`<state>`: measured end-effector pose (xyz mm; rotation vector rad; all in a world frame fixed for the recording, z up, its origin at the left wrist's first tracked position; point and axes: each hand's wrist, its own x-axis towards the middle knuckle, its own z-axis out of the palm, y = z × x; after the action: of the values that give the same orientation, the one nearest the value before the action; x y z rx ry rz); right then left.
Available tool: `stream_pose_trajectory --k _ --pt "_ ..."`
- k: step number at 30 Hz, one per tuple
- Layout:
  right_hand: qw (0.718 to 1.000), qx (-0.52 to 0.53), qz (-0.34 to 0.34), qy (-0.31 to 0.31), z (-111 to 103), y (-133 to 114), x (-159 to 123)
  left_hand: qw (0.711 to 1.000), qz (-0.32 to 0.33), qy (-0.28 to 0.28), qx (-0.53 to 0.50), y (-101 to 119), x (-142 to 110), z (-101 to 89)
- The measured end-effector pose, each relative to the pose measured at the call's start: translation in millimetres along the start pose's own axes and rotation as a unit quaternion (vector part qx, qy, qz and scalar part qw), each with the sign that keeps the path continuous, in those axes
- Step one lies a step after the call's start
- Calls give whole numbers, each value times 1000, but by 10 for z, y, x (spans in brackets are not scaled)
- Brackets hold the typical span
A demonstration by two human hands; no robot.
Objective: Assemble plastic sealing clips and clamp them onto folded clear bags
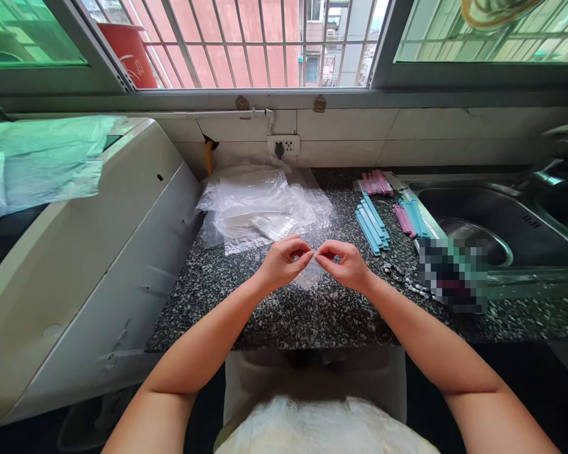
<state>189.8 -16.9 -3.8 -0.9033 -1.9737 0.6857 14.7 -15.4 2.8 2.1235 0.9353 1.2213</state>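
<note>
Over the middle of the dark speckled counter, my left hand [288, 260] and my right hand [341, 261] meet almost tip to tip. Each has its thumb and forefinger pinched together. Between and below them is a small clear plastic bag [310, 276], whose top edge the fingertips appear to hold; its thin film is hard to make out. Behind my left hand lies a loose pile of clear plastic bags [255, 198]. To the right of my right hand are stacked light-blue strips [372, 224], with pink strips [404, 221] beside them.
More pink strips [376, 183] lie farther back. A beaded chain [409, 282] and a blurred-out item [454, 277] lie near the sink [473, 214] on the right. A white appliance [123, 252] borders the counter on the left. A wall socket [284, 145] holds a black plug.
</note>
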Motion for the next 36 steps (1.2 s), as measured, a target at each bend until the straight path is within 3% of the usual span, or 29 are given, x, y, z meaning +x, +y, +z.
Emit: stream_pose_trajectory --k 9,23,36 --pt "999 -22 -18 22 10 39 2 1000 -11 13 -5 -27 10 -34" --pt "971 -197 -129 37 -16 72 -8 1000 -17 6 8 -98 13 -42" --pt "950 -280 -138 8 -31 86 -13 1000 -20 -3 23 -170 18 -67"
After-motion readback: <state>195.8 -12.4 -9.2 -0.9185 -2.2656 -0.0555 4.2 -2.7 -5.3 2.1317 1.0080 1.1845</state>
